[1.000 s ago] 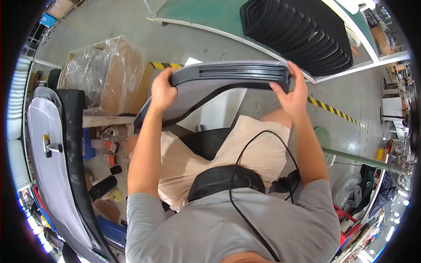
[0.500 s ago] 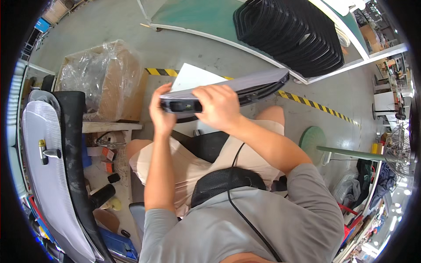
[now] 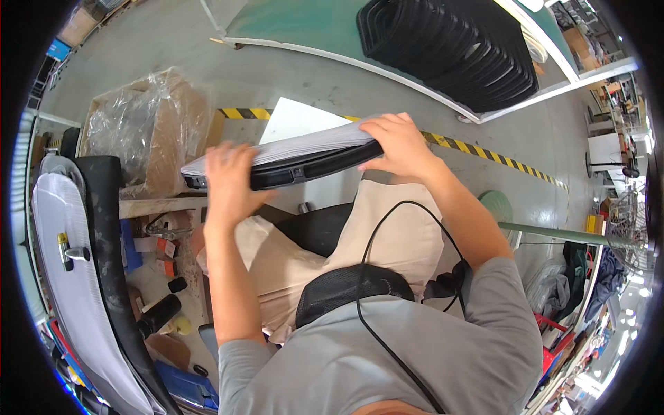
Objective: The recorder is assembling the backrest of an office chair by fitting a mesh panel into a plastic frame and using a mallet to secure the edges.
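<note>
Across my lap I hold a chair back, a curved black frame with light grey mesh over its upper side, its edge turned towards me. My left hand grips it near its left end, fingers over the mesh and thumb low on the near side; it is slightly blurred. Around the right end wraps my right hand, fingers on top and thumb beneath. Below the chair back, partly hidden by it, stands a white board or surface.
At left, grey mesh pieces lie beside a black padded edge, a small hammer-like tool on top. A carton with clear plastic stands beyond. Stacked black frames fill a green-topped table. A black cable crosses my front.
The chair back has turned, its mesh now showing along the top and its long edge facing me. My right hand has moved right to the other end; my left has shifted slightly left.
</note>
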Available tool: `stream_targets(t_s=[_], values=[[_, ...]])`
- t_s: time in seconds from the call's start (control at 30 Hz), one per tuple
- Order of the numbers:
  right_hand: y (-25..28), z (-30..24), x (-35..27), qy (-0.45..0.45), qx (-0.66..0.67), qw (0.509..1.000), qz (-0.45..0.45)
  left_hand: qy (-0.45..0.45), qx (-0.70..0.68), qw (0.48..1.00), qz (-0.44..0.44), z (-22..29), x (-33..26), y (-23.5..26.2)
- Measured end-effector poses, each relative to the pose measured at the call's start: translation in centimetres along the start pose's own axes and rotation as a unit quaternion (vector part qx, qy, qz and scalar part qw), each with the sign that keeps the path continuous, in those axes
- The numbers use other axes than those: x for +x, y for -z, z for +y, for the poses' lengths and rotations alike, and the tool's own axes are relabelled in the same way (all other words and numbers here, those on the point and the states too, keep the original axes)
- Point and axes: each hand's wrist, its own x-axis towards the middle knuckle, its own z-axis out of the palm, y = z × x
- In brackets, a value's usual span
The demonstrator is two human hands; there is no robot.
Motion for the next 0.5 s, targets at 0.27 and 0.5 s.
stream_targets(t_s=[0.27,0.5], values=[[-0.8,-1.5,0.7,0.034,0.031,0.999,-0.006,-0.06,-0.144,0.987,0.025,10.0,6.4,-7.0],[-1.1,0.0,0.9,0.075,0.047,0.995,0.043,-0.019,-0.213,0.977,0.011,10.7,8.3,-6.5]])
